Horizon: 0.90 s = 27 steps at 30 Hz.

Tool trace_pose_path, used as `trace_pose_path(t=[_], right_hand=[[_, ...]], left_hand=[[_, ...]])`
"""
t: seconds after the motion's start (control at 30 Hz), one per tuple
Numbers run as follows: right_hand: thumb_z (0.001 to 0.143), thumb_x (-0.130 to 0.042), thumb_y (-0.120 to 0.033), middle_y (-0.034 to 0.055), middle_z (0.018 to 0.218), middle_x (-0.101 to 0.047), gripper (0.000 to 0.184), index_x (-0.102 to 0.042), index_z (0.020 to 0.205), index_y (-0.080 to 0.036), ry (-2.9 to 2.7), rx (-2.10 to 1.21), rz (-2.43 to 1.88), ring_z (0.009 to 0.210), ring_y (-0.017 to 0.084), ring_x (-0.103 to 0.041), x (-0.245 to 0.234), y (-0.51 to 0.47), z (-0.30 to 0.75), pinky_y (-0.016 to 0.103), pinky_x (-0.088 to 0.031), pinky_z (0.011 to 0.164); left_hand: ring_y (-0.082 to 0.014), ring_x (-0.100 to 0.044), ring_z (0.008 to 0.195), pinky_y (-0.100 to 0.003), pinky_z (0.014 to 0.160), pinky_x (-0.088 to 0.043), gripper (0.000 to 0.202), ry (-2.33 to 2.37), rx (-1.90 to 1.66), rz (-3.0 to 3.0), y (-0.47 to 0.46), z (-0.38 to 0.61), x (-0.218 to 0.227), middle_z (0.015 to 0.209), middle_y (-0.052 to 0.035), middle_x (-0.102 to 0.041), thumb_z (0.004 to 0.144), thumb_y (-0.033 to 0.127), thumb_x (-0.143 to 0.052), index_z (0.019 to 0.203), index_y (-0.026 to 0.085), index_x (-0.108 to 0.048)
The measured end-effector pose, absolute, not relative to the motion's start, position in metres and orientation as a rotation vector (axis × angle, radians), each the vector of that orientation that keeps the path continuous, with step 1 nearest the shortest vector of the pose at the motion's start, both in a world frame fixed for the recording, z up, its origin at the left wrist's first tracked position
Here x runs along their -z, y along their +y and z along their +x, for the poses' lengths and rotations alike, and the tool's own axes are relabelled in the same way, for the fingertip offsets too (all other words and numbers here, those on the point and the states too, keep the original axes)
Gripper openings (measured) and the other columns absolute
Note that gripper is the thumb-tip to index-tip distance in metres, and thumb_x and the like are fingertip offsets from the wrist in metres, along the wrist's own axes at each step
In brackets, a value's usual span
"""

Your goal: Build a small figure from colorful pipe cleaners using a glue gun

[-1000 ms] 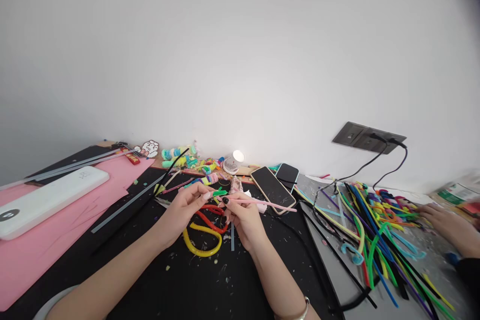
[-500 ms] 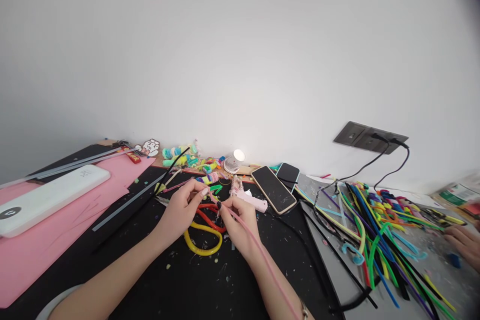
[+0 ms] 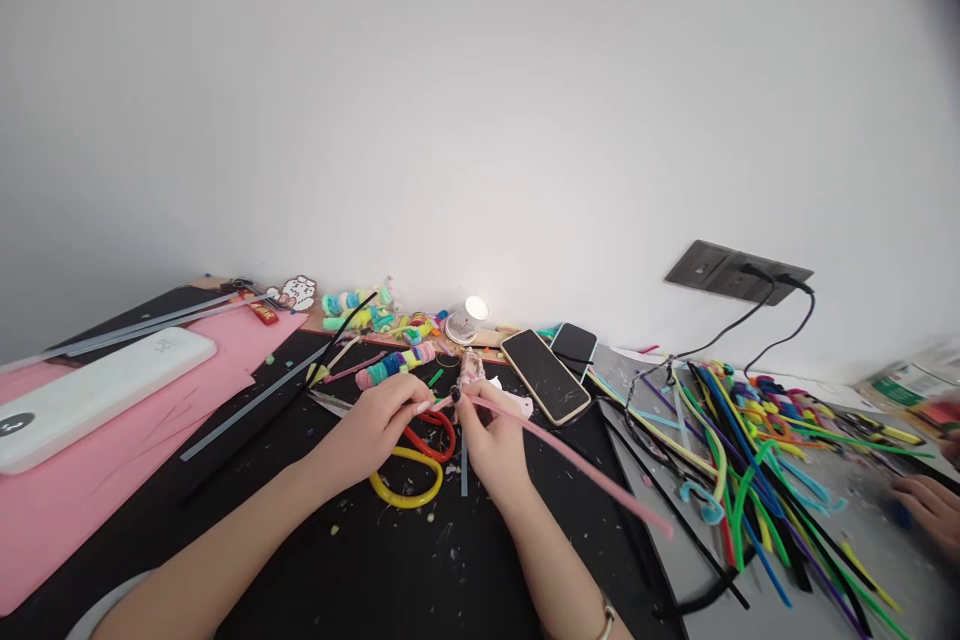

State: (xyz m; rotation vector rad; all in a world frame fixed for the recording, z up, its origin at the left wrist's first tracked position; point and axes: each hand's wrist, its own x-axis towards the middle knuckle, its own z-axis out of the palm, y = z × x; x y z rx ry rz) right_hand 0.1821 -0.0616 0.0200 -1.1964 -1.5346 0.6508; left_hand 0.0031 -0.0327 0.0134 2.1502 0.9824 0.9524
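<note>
A fuzzy pink pipe cleaner [image 3: 592, 470] stretches between my hands, and its long loose end slants down to the right past my right wrist. My left hand [image 3: 386, 420] pinches the short end between thumb and fingers. My right hand [image 3: 491, 440] is closed on the same strand, thumb on top, a short gap from the left. Just below them lie scissors with a yellow and red handle [image 3: 407, 503], partly covered by my left hand. Behind my left hand rests a striped roll of coloured pipe cleaner [image 3: 395, 365]. A small green piece [image 3: 436, 376] lies between the hands.
Two phones [image 3: 546, 376] lie behind my right hand, near a paper cup [image 3: 466, 320]. Pink sheets [image 3: 172, 420] and a long white device [image 3: 105, 395] are at left. Many pipe cleaners [image 3: 757, 480] cover the grey board at right, beside another person's hand [image 3: 926, 505].
The pink pipe cleaner's free end has swung from along my right forearm out to the right. My left hand has moved lower, showing more of the striped roll.
</note>
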Motion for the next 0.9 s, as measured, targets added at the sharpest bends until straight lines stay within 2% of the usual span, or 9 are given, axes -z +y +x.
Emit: trace_pose_path(t=[0.2, 0.5, 0.63, 0.77, 0.9], right_hand=[[0.084, -0.057, -0.037, -0.0041, 0.061, -0.043, 0.024, -0.052, 0.069, -0.020, -1.392, -0.813, -1.181, 0.055, 0.012, -0.037, -0.011, -0.050, 0.186, 0.024, -0.030, 0.053], [0.073, -0.057, -0.025, -0.0046, 0.055, -0.047, 0.016, -0.052, 0.060, -0.019, -1.391, -0.996, -1.235, 0.052, 0.011, -0.041, -0.007, -0.045, 0.185, 0.024, -0.033, 0.052], [0.070, -0.057, -0.022, -0.0066, 0.049, -0.045, 0.013, -0.053, 0.059, -0.018, -1.344, -1.114, -1.244, 0.046, 0.008, -0.037, -0.007, -0.045, 0.185, 0.021, -0.027, 0.046], [0.074, -0.063, -0.033, -0.0095, 0.047, -0.042, 0.020, -0.049, 0.067, -0.020, -1.107, -1.331, -1.152, 0.038, 0.006, -0.029, -0.010, -0.047, 0.184, 0.020, -0.020, 0.036], [0.072, -0.072, -0.042, -0.0072, 0.055, -0.052, 0.031, -0.050, 0.074, -0.020, -1.013, -1.524, -0.993, 0.038, 0.005, -0.035, -0.011, -0.048, 0.184, 0.018, -0.021, 0.034]], left_hand=[[-0.0192, -0.060, 0.087, -0.030, 0.082, -0.047, 0.021, 0.845, -0.875, 2.121, -0.038, 0.005, -0.019, 0.088, -0.0033, -0.065, 0.095, 0.022, -0.039, 0.084, 0.022, -0.058], [-0.0183, -0.060, 0.093, -0.030, 0.087, -0.046, 0.018, 0.747, -0.878, 1.990, -0.041, 0.008, -0.018, 0.092, -0.0028, -0.065, 0.092, 0.018, -0.044, 0.082, 0.021, -0.058], [-0.0185, -0.059, 0.095, -0.030, 0.087, -0.046, 0.017, 0.746, -0.885, 1.958, -0.040, 0.008, -0.016, 0.094, -0.0033, -0.064, 0.093, 0.020, -0.045, 0.082, 0.021, -0.058], [-0.0191, -0.057, 0.099, -0.031, 0.090, -0.044, 0.017, 0.776, -0.914, 1.947, -0.038, 0.008, -0.016, 0.098, -0.0037, -0.061, 0.093, 0.024, -0.048, 0.079, 0.021, -0.056], [-0.0192, -0.057, 0.099, -0.031, 0.090, -0.044, 0.018, 0.812, -0.887, 1.939, -0.037, 0.009, -0.016, 0.099, -0.0035, -0.059, 0.093, 0.026, -0.049, 0.077, 0.021, -0.055]])
